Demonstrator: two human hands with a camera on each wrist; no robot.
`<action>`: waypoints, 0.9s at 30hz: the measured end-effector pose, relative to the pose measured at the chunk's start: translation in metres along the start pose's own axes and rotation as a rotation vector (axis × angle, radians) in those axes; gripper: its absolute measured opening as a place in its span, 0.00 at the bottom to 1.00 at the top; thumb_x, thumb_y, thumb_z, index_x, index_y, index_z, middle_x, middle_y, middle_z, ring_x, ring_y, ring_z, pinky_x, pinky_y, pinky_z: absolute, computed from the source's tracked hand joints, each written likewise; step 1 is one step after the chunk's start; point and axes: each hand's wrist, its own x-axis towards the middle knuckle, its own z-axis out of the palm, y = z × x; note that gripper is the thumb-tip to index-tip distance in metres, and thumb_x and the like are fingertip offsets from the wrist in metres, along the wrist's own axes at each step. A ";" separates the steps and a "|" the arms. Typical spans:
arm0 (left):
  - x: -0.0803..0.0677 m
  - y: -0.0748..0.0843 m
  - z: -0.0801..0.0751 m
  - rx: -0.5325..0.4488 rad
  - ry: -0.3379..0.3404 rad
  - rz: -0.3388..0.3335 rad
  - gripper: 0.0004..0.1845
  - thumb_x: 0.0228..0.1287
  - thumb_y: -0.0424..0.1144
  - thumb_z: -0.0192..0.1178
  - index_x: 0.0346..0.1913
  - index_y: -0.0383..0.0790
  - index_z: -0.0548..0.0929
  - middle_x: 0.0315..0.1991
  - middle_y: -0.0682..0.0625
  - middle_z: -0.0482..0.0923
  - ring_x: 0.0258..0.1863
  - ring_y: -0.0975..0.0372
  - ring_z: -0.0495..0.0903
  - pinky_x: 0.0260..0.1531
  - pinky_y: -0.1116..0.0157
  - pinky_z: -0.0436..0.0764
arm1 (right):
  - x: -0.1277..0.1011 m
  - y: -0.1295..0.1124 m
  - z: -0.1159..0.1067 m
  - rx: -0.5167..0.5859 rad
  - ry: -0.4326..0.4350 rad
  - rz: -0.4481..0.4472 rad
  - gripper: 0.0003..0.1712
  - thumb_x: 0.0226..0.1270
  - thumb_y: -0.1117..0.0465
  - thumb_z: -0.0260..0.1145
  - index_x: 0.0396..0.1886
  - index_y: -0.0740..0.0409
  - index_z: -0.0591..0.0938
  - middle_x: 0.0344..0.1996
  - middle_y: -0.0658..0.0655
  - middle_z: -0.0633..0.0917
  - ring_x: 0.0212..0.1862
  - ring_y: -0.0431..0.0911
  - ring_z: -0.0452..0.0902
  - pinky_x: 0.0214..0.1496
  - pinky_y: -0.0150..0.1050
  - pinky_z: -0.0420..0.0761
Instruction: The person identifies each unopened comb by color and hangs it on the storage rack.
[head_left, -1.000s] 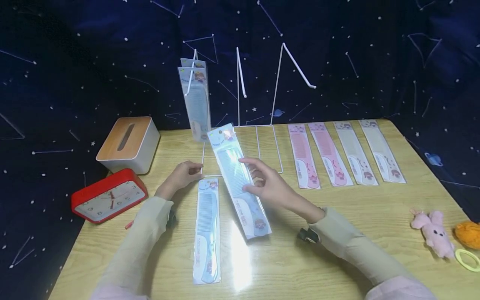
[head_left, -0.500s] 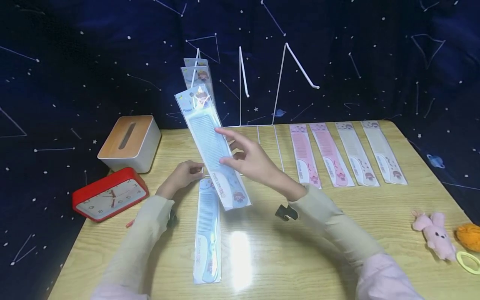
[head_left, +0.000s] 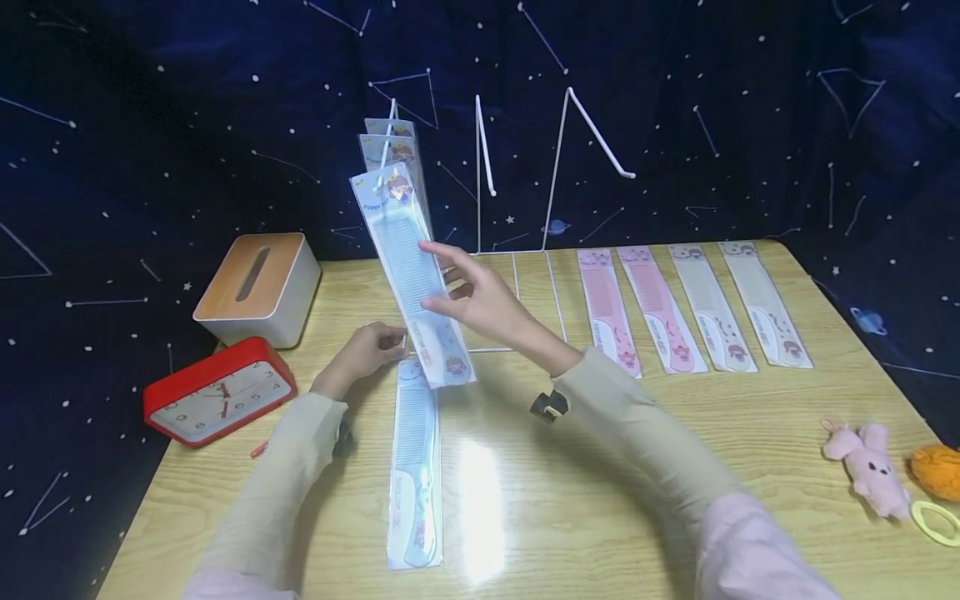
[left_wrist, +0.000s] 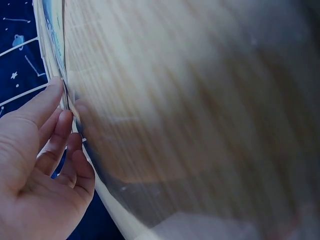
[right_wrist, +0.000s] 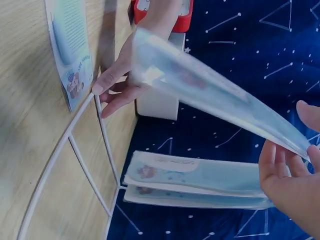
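My right hand holds a packaged blue comb by its long edges, fingers on one side and thumb on the other. The package tilts, its top end overlapping the left hook of a white wire rack in the head view. Two more packaged blue combs hang behind it on that hook. My left hand pinches the front left corner of the rack's base, thumb and fingers on the wire. Another blue comb in its package lies on the table just in front of that corner.
The rack's middle hook and right hook hold nothing. Pink combs and whitish combs lie at right. At left are a tissue box and red clock; a pink plush toy lies far right.
My right hand has carried the packaged comb leftward and up from above the table to the left hook. My left hand has stayed on the rack's corner.
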 end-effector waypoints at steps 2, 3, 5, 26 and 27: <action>0.000 0.000 0.000 -0.002 -0.002 0.002 0.24 0.64 0.37 0.61 0.60 0.29 0.74 0.52 0.35 0.76 0.54 0.46 0.75 0.58 0.51 0.73 | 0.008 0.005 0.000 0.002 0.002 0.014 0.38 0.58 0.69 0.69 0.69 0.56 0.67 0.50 0.60 0.77 0.46 0.49 0.76 0.47 0.37 0.81; 0.000 0.000 -0.001 -0.002 -0.003 -0.001 0.24 0.64 0.37 0.61 0.60 0.29 0.73 0.52 0.36 0.76 0.54 0.46 0.75 0.58 0.51 0.73 | 0.012 0.007 0.000 0.006 0.003 0.020 0.38 0.59 0.68 0.69 0.69 0.55 0.66 0.50 0.60 0.77 0.47 0.49 0.76 0.47 0.37 0.81; -0.001 0.000 -0.002 -0.002 -0.006 -0.006 0.24 0.64 0.38 0.61 0.61 0.29 0.73 0.53 0.36 0.76 0.54 0.45 0.74 0.59 0.50 0.73 | 0.021 0.011 0.000 0.018 0.004 0.034 0.38 0.60 0.68 0.68 0.69 0.55 0.66 0.51 0.61 0.77 0.48 0.50 0.75 0.48 0.38 0.81; 0.000 -0.001 -0.002 -0.028 -0.010 -0.015 0.25 0.64 0.38 0.61 0.62 0.31 0.73 0.51 0.37 0.76 0.54 0.47 0.74 0.59 0.50 0.72 | 0.019 0.041 -0.006 -0.060 -0.029 0.226 0.31 0.66 0.58 0.64 0.69 0.48 0.67 0.59 0.58 0.75 0.55 0.52 0.74 0.52 0.47 0.78; 0.000 -0.002 -0.002 -0.028 -0.011 -0.011 0.25 0.64 0.38 0.61 0.62 0.31 0.73 0.51 0.37 0.76 0.54 0.47 0.74 0.59 0.50 0.72 | 0.015 0.042 -0.004 -0.069 -0.031 0.229 0.31 0.66 0.58 0.64 0.68 0.49 0.68 0.59 0.59 0.76 0.54 0.53 0.74 0.52 0.47 0.79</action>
